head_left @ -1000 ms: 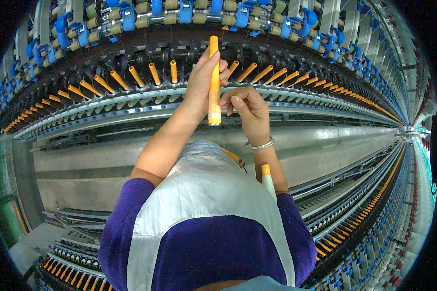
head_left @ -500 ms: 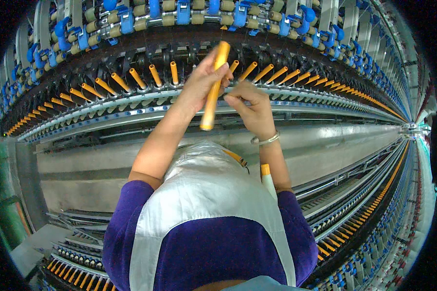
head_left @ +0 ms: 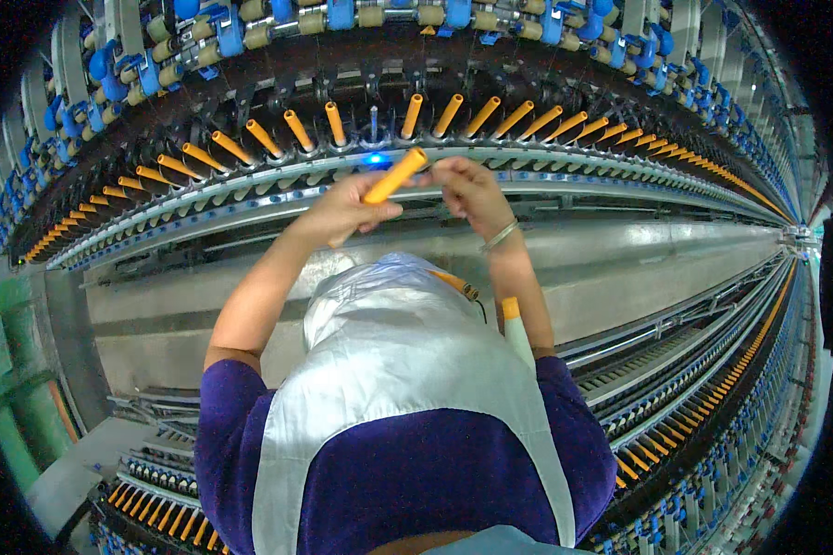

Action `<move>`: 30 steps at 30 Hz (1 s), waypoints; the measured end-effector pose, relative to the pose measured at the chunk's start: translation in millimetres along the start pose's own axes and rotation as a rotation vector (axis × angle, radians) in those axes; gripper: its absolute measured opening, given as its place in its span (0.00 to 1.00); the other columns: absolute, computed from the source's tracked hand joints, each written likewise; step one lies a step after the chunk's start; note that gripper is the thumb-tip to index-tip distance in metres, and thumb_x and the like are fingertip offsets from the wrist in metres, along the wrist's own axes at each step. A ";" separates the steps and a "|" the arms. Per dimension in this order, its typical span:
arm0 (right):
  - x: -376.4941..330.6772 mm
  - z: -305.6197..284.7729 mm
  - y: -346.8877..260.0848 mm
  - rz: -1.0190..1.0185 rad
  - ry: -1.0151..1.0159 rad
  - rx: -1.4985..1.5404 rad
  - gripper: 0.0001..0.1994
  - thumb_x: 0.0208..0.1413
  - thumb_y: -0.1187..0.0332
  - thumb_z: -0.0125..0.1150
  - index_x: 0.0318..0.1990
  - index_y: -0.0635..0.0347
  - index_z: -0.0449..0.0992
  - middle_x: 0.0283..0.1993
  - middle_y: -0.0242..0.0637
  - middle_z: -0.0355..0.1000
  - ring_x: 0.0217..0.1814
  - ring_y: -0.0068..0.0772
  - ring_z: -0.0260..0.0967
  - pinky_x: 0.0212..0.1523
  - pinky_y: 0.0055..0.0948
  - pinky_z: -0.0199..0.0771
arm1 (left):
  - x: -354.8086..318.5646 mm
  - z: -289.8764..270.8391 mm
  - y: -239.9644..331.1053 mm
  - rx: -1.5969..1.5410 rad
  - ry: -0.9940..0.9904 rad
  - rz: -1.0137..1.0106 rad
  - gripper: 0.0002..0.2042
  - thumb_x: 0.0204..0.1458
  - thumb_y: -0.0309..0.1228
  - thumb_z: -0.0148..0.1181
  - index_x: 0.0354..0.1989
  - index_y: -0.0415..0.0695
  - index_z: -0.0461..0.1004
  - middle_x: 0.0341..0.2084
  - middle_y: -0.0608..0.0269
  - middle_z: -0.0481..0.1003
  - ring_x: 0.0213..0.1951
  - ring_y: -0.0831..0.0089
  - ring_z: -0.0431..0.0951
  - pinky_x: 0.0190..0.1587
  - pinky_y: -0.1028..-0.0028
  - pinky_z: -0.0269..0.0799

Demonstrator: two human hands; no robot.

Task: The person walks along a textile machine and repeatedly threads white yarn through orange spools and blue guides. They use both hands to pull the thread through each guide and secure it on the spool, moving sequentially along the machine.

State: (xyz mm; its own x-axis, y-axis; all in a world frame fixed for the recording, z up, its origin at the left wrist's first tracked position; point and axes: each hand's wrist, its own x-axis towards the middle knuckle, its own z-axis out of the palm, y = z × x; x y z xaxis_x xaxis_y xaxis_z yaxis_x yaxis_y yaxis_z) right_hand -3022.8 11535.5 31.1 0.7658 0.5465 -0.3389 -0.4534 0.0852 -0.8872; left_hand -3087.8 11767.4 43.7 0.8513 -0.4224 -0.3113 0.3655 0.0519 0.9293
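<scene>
Orange bobbin tube in left hand

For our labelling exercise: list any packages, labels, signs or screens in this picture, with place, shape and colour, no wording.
None can be made out.
Nearest to a sign: a small blue light glowing on the machine rail, just beyond the orange tube in the left hand.

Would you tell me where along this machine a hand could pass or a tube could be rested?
Free: the bare spindle gap in the row of orange plastic tubes, and the plain grey metal panel below the rail. Crowded: the blue clips above.
</scene>
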 end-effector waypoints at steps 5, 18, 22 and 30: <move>9.8 -1.1 4.7 -0.192 -0.471 -0.405 0.07 0.53 0.68 0.61 0.33 0.62 0.80 0.41 0.38 0.73 0.40 0.23 0.68 0.36 0.28 0.69 | 1.9 -22.8 8.9 0.115 0.159 0.011 0.10 0.47 0.33 0.65 0.32 0.39 0.76 0.14 0.73 0.67 0.16 0.87 0.62 0.18 0.84 0.54; 24.9 -92.1 71.8 -0.093 0.243 -1.143 0.25 0.45 0.58 0.68 0.48 0.63 0.73 0.38 0.38 0.75 0.37 0.29 0.72 0.37 0.30 0.70 | 69.8 -16.5 -28.0 0.418 0.238 -0.126 0.13 0.44 0.37 0.66 0.26 0.39 0.74 0.14 0.69 0.69 0.15 0.81 0.66 0.20 0.77 0.61; 35.4 -53.9 54.9 -0.188 0.004 -0.819 0.22 0.46 0.64 0.68 0.48 0.62 0.74 0.39 0.36 0.76 0.32 0.24 0.73 0.33 0.23 0.72 | 73.6 -24.5 -20.2 0.673 0.191 -0.133 0.15 0.43 0.40 0.65 0.26 0.38 0.74 0.12 0.63 0.71 0.15 0.77 0.71 0.19 0.75 0.65; 82.0 -0.2 77.7 -0.286 -0.053 -0.329 0.06 0.48 0.71 0.66 0.25 0.61 0.75 0.22 0.24 0.69 0.25 0.13 0.62 0.26 0.18 0.62 | 37.2 -51.7 -46.8 0.541 0.263 0.052 0.18 0.47 0.46 0.64 0.30 0.41 0.73 0.16 0.65 0.71 0.17 0.81 0.71 0.21 0.77 0.66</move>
State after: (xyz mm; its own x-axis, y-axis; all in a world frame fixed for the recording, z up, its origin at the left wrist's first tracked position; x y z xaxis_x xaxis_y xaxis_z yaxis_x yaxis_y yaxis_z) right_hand -2995.1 11586.7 -65.7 0.8109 0.5825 -0.0557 -0.0501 -0.0257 -0.9984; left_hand -3053.9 11796.0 -21.7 0.9526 -0.1905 -0.2374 0.1362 -0.4305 0.8923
